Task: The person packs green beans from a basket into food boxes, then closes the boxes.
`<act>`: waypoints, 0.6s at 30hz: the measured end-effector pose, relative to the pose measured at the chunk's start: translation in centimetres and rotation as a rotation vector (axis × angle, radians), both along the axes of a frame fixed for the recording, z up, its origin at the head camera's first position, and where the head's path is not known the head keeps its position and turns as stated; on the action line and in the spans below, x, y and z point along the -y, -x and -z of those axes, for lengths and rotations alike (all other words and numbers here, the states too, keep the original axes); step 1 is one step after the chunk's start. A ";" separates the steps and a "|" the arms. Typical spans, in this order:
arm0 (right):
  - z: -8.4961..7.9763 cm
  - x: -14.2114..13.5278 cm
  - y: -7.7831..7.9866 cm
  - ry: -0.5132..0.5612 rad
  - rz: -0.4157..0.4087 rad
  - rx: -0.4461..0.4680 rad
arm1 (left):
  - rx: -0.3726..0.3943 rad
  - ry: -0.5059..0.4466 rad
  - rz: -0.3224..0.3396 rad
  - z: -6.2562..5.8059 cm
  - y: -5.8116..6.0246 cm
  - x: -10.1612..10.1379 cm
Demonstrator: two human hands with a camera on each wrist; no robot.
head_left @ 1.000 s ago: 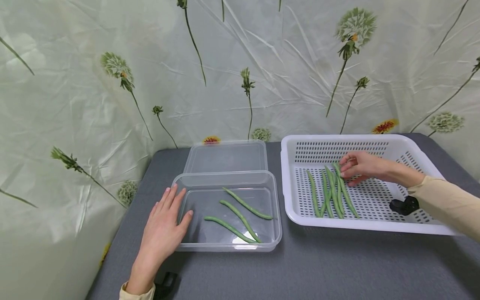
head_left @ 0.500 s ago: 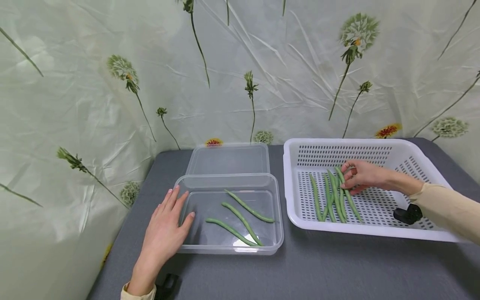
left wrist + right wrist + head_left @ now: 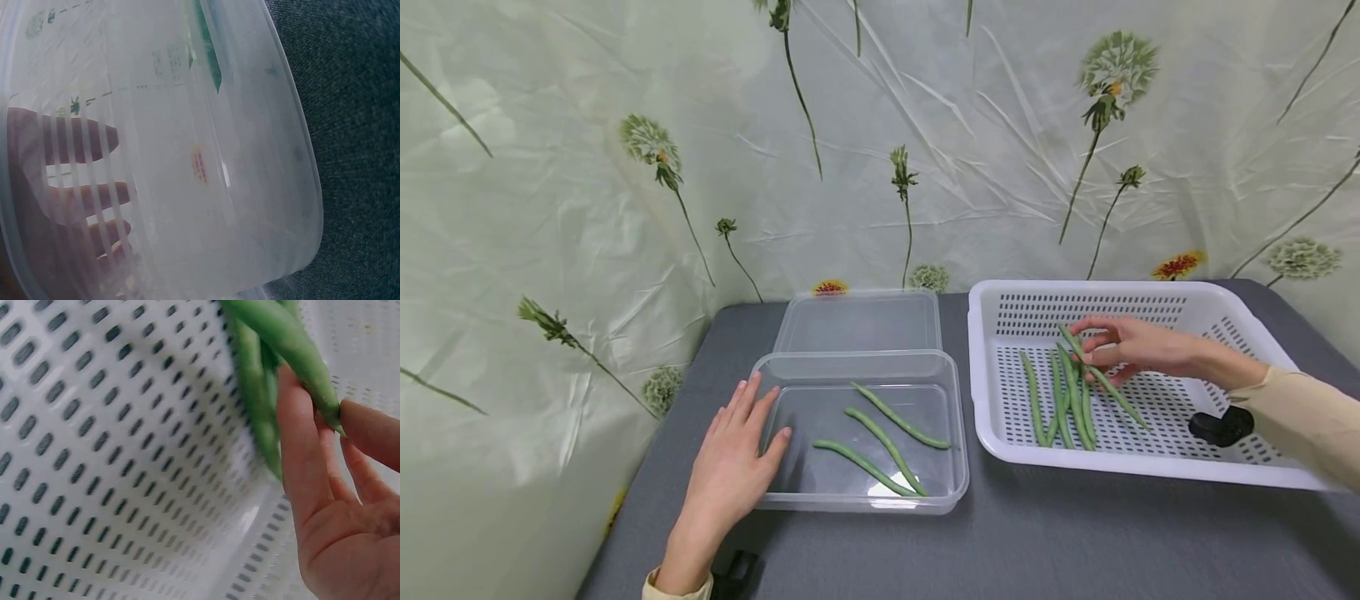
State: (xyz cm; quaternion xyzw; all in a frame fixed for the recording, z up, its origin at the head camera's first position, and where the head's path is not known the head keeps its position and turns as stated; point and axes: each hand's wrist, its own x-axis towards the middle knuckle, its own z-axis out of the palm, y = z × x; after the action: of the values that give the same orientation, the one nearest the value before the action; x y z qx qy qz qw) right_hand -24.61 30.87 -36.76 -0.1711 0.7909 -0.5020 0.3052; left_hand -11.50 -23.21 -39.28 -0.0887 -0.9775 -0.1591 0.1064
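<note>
My right hand [image 3: 1138, 348] is in the white perforated basket [image 3: 1097, 463], pinching a green bean [image 3: 1116, 392] near its far end. The right wrist view shows thumb and fingertips closing on the tip of that bean [image 3: 300, 359]. Several other green beans [image 3: 1077, 408] lie beside it on the basket floor. My left hand [image 3: 730, 471] rests at the left side of a clear plastic container [image 3: 823, 408] with its fingers straight. Through the clear wall, the left wrist view shows these fingers [image 3: 87, 139]. Three green beans [image 3: 891, 412] lie inside the container.
A clear lid [image 3: 859, 321] lies flat behind the container. Grey cloth [image 3: 1000, 542] covers the table. Behind it hangs a pale curtain [image 3: 820, 208] printed with flowers. A black wrist device [image 3: 1221, 427] hangs under the right sleeve, over the basket floor.
My right hand has picked a bean up off the basket floor; its far end has risen and the bean now slants across the others. The left hand keeps its place.
</note>
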 end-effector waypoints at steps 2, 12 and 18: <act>-0.5 0.3 0.0 0.022 -0.016 -0.005 | -0.001 0.001 0.001 -0.1 0.0 0.0; -2.3 2.2 -0.9 0.018 -0.022 -0.051 | 0.001 0.006 0.014 -0.3 0.2 0.1; -3.6 3.8 -1.5 -0.003 0.000 -0.112 | 0.021 0.014 0.013 -0.4 0.1 0.1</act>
State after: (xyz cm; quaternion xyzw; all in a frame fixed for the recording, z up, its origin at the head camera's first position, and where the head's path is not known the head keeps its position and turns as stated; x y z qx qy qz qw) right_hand -23.12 27.07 -33.12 -0.1984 0.8076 -0.4903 0.2608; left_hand -11.65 -23.35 -38.89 -0.0939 -0.9791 -0.1539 0.0946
